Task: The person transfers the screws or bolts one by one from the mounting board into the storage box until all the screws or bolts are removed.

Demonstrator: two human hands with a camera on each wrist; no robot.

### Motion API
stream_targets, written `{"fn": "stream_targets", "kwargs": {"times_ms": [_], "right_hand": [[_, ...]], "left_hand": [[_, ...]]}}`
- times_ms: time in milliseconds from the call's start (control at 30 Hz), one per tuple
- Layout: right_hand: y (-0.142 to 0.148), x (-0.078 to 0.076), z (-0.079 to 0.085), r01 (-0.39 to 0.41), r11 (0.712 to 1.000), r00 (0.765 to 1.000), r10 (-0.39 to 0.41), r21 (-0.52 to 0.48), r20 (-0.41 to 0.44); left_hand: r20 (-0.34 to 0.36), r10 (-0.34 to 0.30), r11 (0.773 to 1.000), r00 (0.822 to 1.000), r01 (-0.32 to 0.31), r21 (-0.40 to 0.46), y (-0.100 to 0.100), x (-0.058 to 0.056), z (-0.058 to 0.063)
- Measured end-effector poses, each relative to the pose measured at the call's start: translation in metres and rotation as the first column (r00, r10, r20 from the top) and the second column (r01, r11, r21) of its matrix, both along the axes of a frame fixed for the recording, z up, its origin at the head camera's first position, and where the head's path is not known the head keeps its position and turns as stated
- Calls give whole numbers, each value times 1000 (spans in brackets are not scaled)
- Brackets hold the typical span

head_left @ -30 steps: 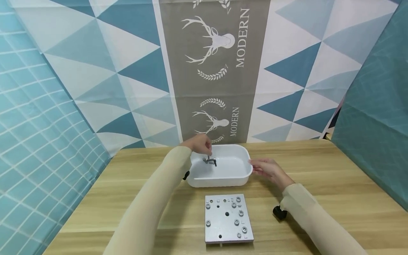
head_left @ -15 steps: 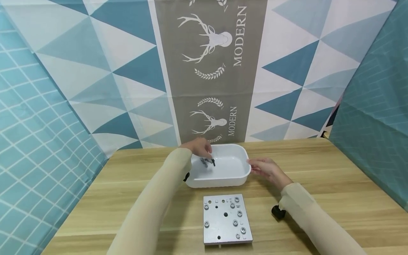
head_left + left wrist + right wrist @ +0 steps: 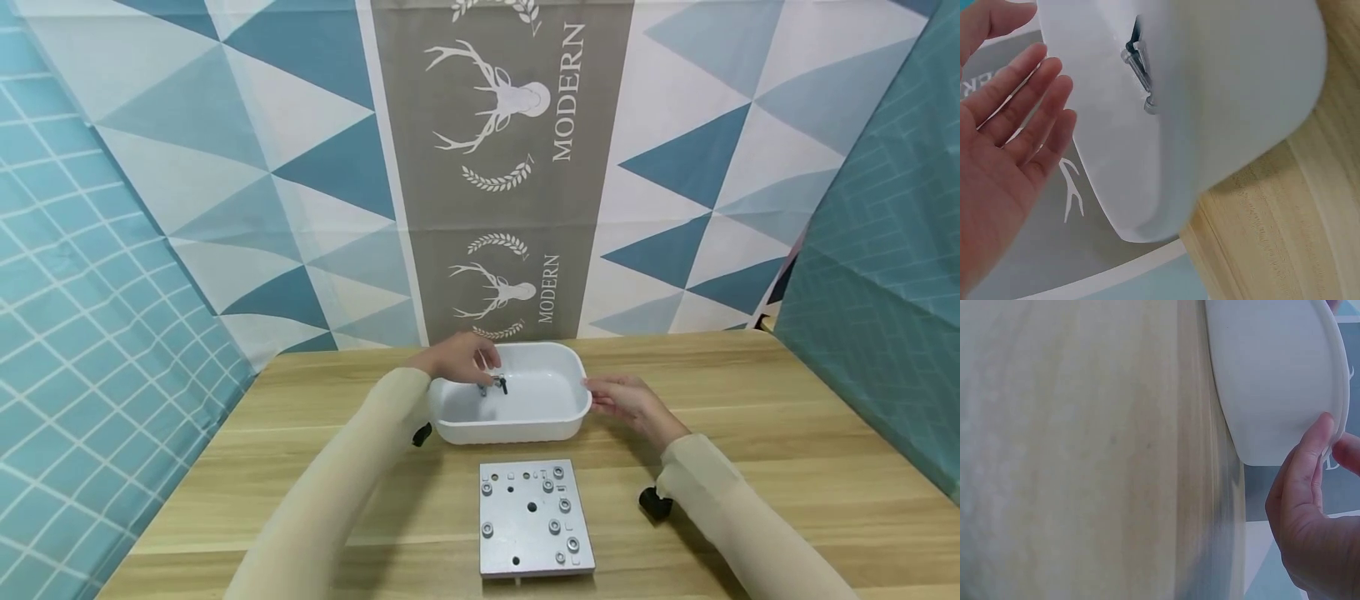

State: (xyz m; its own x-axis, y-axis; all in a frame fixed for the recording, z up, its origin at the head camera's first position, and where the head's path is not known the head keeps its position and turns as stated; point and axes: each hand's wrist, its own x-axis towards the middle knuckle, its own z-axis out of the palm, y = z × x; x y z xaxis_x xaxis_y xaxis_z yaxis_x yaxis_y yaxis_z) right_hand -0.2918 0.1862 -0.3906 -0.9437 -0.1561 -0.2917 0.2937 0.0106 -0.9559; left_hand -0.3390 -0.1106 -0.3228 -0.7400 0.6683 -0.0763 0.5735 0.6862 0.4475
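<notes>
A white plastic tray (image 3: 525, 429) with rounded corners stands on the wooden table. Several metal screws (image 3: 1141, 69) lie in it, one of them dark. My left hand (image 3: 465, 358) hovers over the tray's left part, close to the screws. In the left wrist view that hand (image 3: 1010, 131) shows loosely spread fingers with nothing between them. My right hand (image 3: 626, 398) pinches the tray's right rim between thumb and fingers; the right wrist view shows this hand (image 3: 1310, 506) with fingers on the outer wall and the thumb over the rim.
A silver metal plate (image 3: 528, 542) with holes and several socket-head screws set in it lies in front of the tray. Patterned cloth (image 3: 337, 208) hangs behind the table (image 3: 712, 375). A black strap end (image 3: 656, 503) shows at the right wrist.
My left hand dips lower toward the screws, then spreads its fingers a little. The screws have shifted slightly in the tray. My right hand stays at the rim.
</notes>
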Motion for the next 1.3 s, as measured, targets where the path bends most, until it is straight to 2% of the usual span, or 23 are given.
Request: {"fn": "stream_targets", "kwargs": {"times_ms": [200, 367, 633, 933, 1067, 1300], "right_hand": [[0, 0, -1, 23, 999, 1000, -24, 24, 15], [0, 0, -1, 17, 1000, 1000, -18, 26, 13], [0, -1, 2, 20, 1000, 1000, -20, 7, 14], [-2, 0, 2, 19, 1000, 1000, -19, 5, 14], [-1, -1, 2, 14, 1000, 1000, -14, 11, 14], [0, -1, 2, 2, 999, 1000, -2, 48, 13]], "left_hand": [[-46, -49, 997, 998, 52, 63, -5, 14, 0], [-78, -104, 987, 992, 112, 114, -9, 31, 3], [-107, -174, 950, 979, 196, 242, -8, 61, 2], [-13, -232, 910, 973, 222, 351, -2, 96, -13], [-12, -250, 899, 968, 237, 369, 1, 109, -18], [39, -282, 896, 959, 249, 367, 4, 127, -32]]}}
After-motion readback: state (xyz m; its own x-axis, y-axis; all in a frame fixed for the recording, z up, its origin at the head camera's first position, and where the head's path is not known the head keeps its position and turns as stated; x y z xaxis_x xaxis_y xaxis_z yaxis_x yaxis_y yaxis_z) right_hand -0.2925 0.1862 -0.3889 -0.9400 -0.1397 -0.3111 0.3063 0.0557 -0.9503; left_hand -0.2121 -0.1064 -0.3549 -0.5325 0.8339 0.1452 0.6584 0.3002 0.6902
